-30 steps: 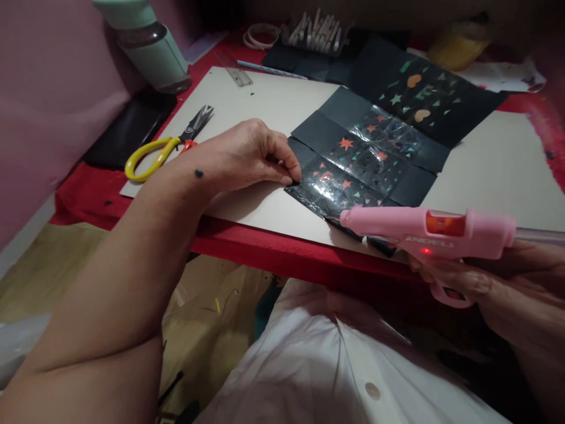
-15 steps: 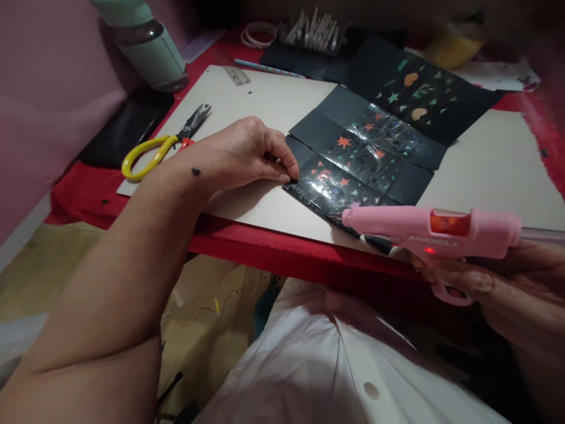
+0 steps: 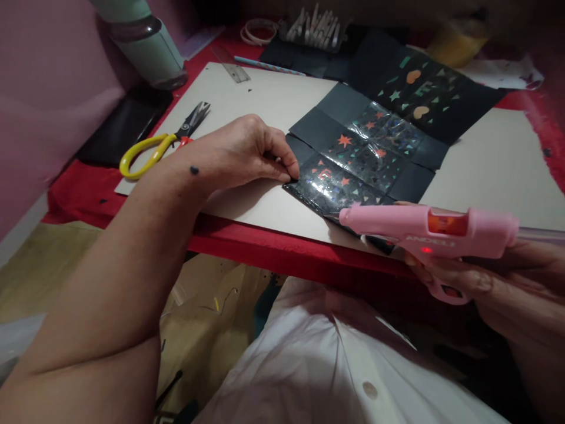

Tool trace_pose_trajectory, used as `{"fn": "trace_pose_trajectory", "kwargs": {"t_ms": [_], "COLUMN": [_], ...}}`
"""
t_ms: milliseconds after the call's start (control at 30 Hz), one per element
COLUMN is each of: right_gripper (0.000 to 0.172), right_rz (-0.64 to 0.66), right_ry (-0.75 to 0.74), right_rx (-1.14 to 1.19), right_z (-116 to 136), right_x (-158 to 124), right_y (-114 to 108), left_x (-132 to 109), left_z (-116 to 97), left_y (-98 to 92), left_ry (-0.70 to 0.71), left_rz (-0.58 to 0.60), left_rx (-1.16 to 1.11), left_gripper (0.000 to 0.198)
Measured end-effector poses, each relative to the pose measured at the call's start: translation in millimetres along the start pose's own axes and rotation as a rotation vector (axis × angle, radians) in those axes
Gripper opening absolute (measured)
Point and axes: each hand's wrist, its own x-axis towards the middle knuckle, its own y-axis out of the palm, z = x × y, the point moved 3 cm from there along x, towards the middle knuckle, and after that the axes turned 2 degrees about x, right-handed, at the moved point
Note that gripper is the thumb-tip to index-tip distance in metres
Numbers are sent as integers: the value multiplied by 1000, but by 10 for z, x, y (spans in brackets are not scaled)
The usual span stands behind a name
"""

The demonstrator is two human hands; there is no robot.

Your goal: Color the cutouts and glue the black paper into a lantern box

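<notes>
My right hand (image 3: 481, 277) grips a pink glue gun (image 3: 424, 229) with a lit red light on its side. Its nozzle points left, at the near edge of a black folded paper piece (image 3: 309, 121). Clear plastic on that paper covers red stars and small coloured shapes. With thumb and fingertips pinched, my left hand (image 3: 260, 150) holds the near left corner of the black paper. Just left of my left wrist lie yellow-handled scissors (image 3: 152, 156), blades apart, partly hidden by my forearm.
A white board (image 3: 265, 97) lies under the paper on a red-covered table (image 3: 247, 244). Farther back are a ruler (image 3: 236, 72), a striped stick (image 3: 269, 65), a box of pens (image 3: 315, 35) and another decorated black sheet (image 3: 468, 112). A green-lidded bottle (image 3: 145, 50) stands at the left.
The glue gun has shifted very slightly left along the paper's near edge. My left hand keeps its pinch on the corner, and the paper stays in place.
</notes>
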Motion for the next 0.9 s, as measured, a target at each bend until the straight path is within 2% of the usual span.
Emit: {"fn": "trace_pose_trajectory", "kwargs": {"t_ms": [200,633,900], "right_gripper": [10,12,13], "right_rz": [-86,-142,-149], "right_ry": [-1,-8,-32], "right_rx": [3,9,-13], "right_z": [-12,-37,-52], "right_x": [-24,-35,-63], "right_y": [-37,-83,-166], "left_x": [0,-36,-46], "left_z": [4,-95,-114], "left_y": [-2,-9,-10], "left_ry": [16,-85,-91], "left_rz": [4,48,38], "left_rx": [19,41,80], "left_gripper": [31,20,25]}}
